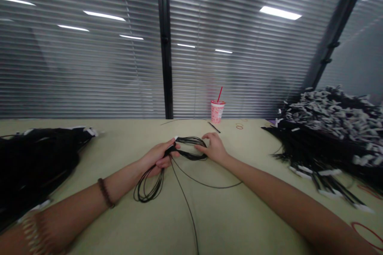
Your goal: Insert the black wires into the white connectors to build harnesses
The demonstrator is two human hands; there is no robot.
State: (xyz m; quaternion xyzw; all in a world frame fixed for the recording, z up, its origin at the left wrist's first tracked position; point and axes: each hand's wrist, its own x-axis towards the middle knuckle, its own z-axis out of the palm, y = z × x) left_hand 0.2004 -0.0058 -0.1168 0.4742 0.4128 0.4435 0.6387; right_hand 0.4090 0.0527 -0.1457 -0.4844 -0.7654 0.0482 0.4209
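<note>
Blinds [89,67] stretch across the back, with the pale tabletop [227,215] in front of them. A heap of black cables with white ends [329,119] fills the right side, some ends spreading towards the right forearm. A dark pile [36,163] takes up the left side, white pieces at its edges; the left forearm covers part of its near edge.

Between the piles, over the middle of the tabletop, is a looped black cable bundle [187,153]. The left hand [155,157] is clamped on its gathered middle, with one loop on each side. The right hand [216,149] is at the right loop's far end, thumb and forefinger apart; whether its other fingers grip the strands I cannot tell. One loose strand runs down towards the near side; another curves right to the forearm.

Behind the right hand stands a pink patterned cup [217,112], upright, a red straw [220,94] leaning in it; its other contents are hidden. A thin black stick [214,127] lies between cup and hand, with small rings [239,128] near the cup.
</note>
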